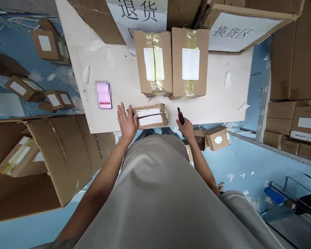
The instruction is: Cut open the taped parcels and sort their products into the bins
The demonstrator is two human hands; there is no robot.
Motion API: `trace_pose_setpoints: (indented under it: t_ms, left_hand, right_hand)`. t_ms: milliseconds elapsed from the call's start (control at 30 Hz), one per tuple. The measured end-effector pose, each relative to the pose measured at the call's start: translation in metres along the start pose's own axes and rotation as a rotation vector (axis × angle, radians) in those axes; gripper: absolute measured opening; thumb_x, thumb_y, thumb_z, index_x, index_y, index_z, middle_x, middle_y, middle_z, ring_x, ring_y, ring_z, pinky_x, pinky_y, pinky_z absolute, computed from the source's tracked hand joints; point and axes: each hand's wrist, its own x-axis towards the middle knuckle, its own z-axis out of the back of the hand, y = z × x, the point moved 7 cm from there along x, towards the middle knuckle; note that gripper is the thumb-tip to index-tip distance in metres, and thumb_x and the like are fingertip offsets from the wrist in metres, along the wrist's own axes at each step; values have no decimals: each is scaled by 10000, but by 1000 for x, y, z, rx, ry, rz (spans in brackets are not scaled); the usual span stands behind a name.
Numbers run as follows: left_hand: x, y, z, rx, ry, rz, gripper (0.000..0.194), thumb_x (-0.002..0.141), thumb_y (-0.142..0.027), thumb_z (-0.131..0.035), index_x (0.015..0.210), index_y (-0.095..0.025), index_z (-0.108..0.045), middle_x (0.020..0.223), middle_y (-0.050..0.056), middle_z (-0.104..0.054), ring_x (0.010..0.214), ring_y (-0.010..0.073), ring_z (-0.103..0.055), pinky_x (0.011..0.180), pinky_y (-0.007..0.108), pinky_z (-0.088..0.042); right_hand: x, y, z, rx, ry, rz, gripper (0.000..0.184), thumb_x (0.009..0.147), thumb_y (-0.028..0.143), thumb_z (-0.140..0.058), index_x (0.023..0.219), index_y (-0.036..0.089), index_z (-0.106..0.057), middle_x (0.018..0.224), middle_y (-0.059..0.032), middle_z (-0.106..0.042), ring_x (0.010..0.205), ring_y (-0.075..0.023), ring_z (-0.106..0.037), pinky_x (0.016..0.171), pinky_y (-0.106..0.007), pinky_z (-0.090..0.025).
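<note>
A small cardboard box (150, 123) lies at the table's near edge, right in front of my body. Its top carries a white label with a dark lengthwise slit or line across it. My left hand (126, 121) rests at the box's left end, fingers stretched out and spread. To the right of the box, apart from it, my right hand (186, 128) is closed around a red and black utility knife (180, 116) that points away from me. Two larger taped cartons, the left one (142, 62) and the right one (176, 62), stand side by side behind the small box.
A phone (103, 95) lies on the white table (114, 65), left of my hand. Big boxes with paper signs, one at the right (243, 31), line the back. An open carton (67, 155) stands at the left. Shelved boxes (305, 121) fill the right side.
</note>
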Motion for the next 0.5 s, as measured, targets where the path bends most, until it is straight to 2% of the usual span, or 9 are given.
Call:
trace_pose_setpoints:
  t_ms: [133, 233, 333, 400, 500]
  left_hand:
    - [-7, 36, 12, -74, -57, 81, 722, 1196, -663, -371, 1684, -207, -645, 1838, 252, -459, 1730, 369, -456, 1450, 575, -357]
    - [-12, 58, 23, -71, -64, 136, 725, 1188, -661, -381, 1696, -216, -643, 1743, 247, -549, 1603, 356, -585, 1399, 553, -445]
    - [-16, 78, 34, -55, -50, 185, 735, 1171, -650, -418, 1684, -182, -658, 1549, 254, -650, 1480, 369, -667, 1344, 544, -501]
    - [-18, 87, 39, -63, -44, 206, 740, 1156, -651, -446, 1660, -164, -679, 1391, 231, -700, 1390, 369, -710, 1315, 530, -521]
    - [-19, 91, 40, -84, -68, 220, 736, 1145, -633, -459, 1643, -141, -688, 1287, 211, -738, 1324, 367, -735, 1298, 520, -531]
  right_hand:
    - [37, -3, -28, 342, 23, -58, 252, 1180, 353, -540, 1245, 160, -689, 1116, -122, -864, 903, -191, -827, 865, -289, -649]
    - [53, 11, -50, 562, 87, 9, 246, 1145, 299, -528, 1276, 158, -681, 1258, -134, -860, 1031, -156, -825, 921, -270, -663]
    - [56, 33, -70, 755, 193, 102, 302, 1116, 331, -548, 1333, 164, -676, 1363, -131, -837, 1134, -149, -813, 1005, -287, -663]
    - [52, 47, -80, 851, 258, 153, 325, 1092, 378, -579, 1312, 165, -688, 1290, -109, -843, 1070, -159, -809, 1005, -308, -669]
    - [42, 60, -81, 797, 253, 209, 340, 1061, 482, -631, 1177, 180, -732, 1031, -34, -815, 944, -173, -771, 980, -318, -669]
